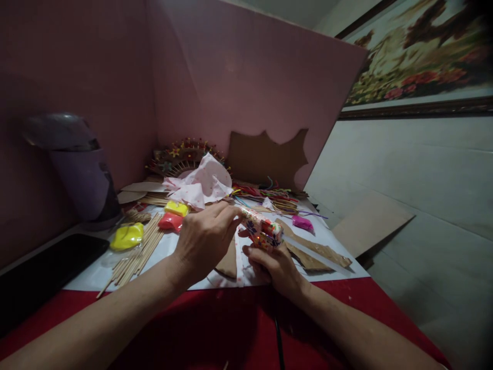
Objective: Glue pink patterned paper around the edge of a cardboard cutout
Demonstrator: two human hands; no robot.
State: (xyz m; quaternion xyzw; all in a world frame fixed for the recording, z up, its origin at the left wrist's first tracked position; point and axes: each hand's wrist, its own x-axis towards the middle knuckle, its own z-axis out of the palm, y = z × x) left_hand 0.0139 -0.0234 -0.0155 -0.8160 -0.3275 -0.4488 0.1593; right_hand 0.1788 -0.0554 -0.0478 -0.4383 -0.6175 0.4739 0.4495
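Observation:
A glue gun (262, 228) with a bright flower pattern is gripped in my right hand (275, 264), above the front of the white sheet. A long translucent glue stick (319, 253) sticks out of its back towards the right, and a small orange light glows on its side. My left hand (210, 237) is closed at the other end of the gun, fingertips close to its nozzle. What those fingers pinch, if anything, is hidden. Beneath the hands lies a cut piece of brown cardboard (228, 261). Another brown piece (308, 253) lies under the glue stick.
To the left are wooden sticks (143, 252), yellow clay packs (127, 236), a red pack (170, 222) and a black phone-like slab (57, 272). Behind stand crumpled pink-dotted paper (202, 182), cut cardboard (265, 159) and a purple bin (82, 180). A black cord (279, 339) hangs in front.

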